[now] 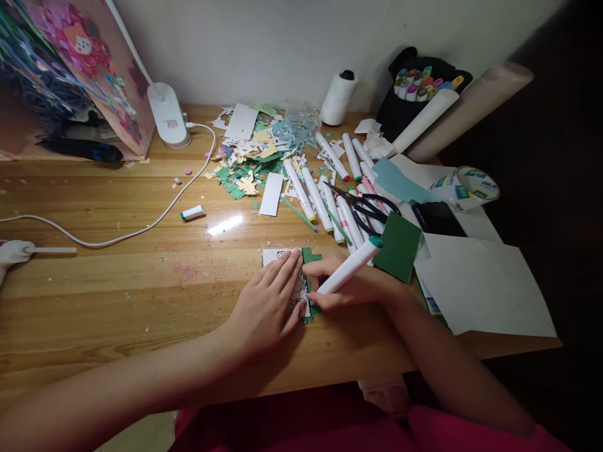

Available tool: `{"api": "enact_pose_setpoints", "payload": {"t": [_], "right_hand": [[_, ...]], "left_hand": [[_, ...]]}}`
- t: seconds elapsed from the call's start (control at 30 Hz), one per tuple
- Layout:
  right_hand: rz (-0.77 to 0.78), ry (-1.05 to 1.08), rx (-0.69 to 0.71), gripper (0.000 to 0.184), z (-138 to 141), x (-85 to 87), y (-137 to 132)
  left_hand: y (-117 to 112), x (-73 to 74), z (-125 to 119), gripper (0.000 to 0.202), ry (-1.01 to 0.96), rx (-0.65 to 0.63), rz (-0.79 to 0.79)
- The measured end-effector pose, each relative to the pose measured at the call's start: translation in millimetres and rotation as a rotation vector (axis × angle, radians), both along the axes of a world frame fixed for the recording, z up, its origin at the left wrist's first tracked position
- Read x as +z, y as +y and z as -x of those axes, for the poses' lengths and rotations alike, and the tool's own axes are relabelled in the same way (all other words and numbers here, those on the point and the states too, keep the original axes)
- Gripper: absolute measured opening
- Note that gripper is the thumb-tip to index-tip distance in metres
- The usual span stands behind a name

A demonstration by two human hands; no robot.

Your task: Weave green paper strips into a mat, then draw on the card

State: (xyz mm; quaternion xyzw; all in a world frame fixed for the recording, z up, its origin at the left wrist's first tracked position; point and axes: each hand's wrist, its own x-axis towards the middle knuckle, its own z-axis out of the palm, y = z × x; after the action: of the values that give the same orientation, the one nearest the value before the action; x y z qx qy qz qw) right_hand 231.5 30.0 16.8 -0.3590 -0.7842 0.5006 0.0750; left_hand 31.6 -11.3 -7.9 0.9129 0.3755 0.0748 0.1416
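My left hand (264, 304) lies flat, fingers stretched out, pressing a small white paper with black line drawings (271, 256) onto the table. A green paper piece (312, 253) with notched edges shows along the right side of that paper and under it. Between the fingers of my right hand (355, 289) is a white marker (351, 265) with a green end, tilted up to the right. Its tip is at the drawing's right edge, mostly hidden by my fingers. A white marker cap with a green end (193, 213) lies farther left on the table.
Paper scraps (254, 157), several loose markers (316, 198) and black scissors (365, 204) crowd the back right. A green card (399, 246), white sheets (485, 282) and a tape roll (475, 185) lie at right. A white cable (155, 226) crosses the left side.
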Motion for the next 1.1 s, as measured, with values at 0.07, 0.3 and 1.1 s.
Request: {"api": "enact_pose_setpoints", "payload": {"t": [0.07,0.3,1.1], "right_hand": [[0.015,0.014,0.025,0.021,-1.1,-2.3,-0.3],[0.050,0.022,0.065,0.020,-1.9,-2.3,-0.3],[0.179,0.405,-0.507,0.028,-3.4,-5.8,5.6]], "left_hand": [[-0.2,0.4,0.2,0.059,-0.015,0.008,0.009],[-0.6,1.0,-0.2,0.060,0.015,0.006,0.001],[2.1,-1.2,2.3,0.060,-0.020,0.001,0.019]]}}
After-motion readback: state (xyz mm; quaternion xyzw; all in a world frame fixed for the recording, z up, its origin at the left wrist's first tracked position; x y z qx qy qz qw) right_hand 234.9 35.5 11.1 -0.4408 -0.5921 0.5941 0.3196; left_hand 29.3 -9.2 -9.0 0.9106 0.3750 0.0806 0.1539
